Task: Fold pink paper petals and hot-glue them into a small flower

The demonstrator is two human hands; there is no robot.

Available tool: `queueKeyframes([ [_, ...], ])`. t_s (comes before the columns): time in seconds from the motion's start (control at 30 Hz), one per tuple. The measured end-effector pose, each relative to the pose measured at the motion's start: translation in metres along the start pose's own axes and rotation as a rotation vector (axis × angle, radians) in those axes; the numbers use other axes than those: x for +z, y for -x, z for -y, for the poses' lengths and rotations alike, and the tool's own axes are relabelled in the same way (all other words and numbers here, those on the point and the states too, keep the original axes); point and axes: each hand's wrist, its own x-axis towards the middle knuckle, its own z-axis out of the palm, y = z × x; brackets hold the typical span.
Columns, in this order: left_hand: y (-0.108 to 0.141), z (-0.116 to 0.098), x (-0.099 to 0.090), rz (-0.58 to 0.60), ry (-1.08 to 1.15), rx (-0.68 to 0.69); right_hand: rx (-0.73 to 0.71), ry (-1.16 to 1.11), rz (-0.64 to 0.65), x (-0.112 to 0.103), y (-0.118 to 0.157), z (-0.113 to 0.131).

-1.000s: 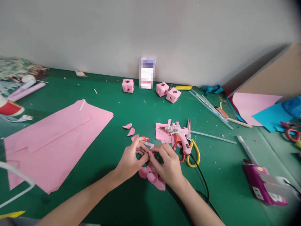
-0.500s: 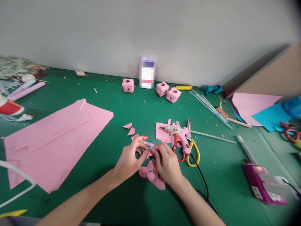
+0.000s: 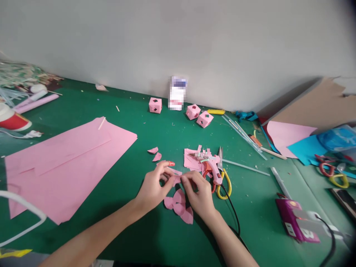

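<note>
- One small pink paper piece (image 3: 177,180) is between the two hands, over the green tabletop (image 3: 133,237); the left hand (image 3: 152,187) has its grip pinched closed on it, and the right hand (image 3: 199,191) has its grip closed at the other edge.
- Rounded, thin paper cutouts (image 3: 179,204) lie overlapping just below the hands.
- Close beyond the right hand, a smooth pink glue gun (image 3: 213,167) lies over flat paper pieces (image 3: 189,160) and scissors (image 3: 226,184), crowding that side; its black cord (image 3: 234,213) trails near the right forearm.
- Curved scraps (image 3: 157,157) lie beyond the left hand.
- Broad, flat pink sheets (image 3: 63,174) spread to the left.
- Three faceted paper shapes (image 3: 155,105) with diamond holes stand near the wall (image 3: 111,44).
</note>
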Motion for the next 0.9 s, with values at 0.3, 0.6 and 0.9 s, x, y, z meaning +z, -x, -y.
queueKeyframes([
  [0.3,-0.025,0.003,-0.038,-0.492,0.281,0.006,0.081,0.041,0.023,-0.009,-0.003,0.007],
  [0.6,-0.01,0.002,-0.007,-0.145,0.251,-0.087,0.224,0.618,-0.174,-0.048,-0.014,-0.011],
  [0.9,-0.014,0.01,-0.002,-0.121,0.204,-0.118,0.378,0.879,-0.111,-0.071,-0.006,-0.043],
])
